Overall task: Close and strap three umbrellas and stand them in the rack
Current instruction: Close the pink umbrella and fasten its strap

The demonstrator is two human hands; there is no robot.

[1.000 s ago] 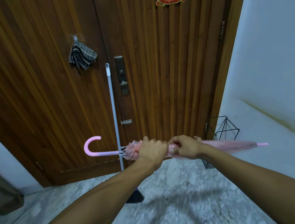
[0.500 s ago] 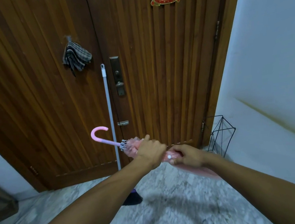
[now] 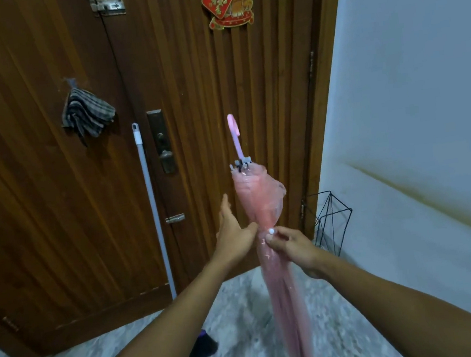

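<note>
- The right hand [image 3: 291,245] pinches the waist of the translucent pink plastic umbrella [image 3: 261,202], thumb and fingertips closed around the gathered canopy beside a small white snap button [image 3: 271,231]; the left hand [image 3: 233,232] is splayed wide, fingers straight, only its thumb side touching the folds.
- A second ago both hands were clenched on the umbrella as it lay level across the body, crook to the left; now it stands nearly upright, the curved pink plastic handle [image 3: 234,132] on top and the tip out of sight below the frame.
- That turn suggests the strapping is finished or nearly so, with the drop into the rack likely next; whether the button is fastened cannot be told.
- The black wire umbrella rack [image 3: 334,222], an open geometric frame, stands empty in the corner between the ribbed dark-brown wooden door [image 3: 53,200] and the pale wall [image 3: 426,95], just to the right of the umbrella.
- The canopy is thin, glossy film, bunched and crinkled above the grip, blurred below.
- A grey-white broom pole [image 3: 149,189] leans on the door above the speckled marble floor [image 3: 244,310]; a checked cloth [image 3: 87,115] hangs from a hook.
</note>
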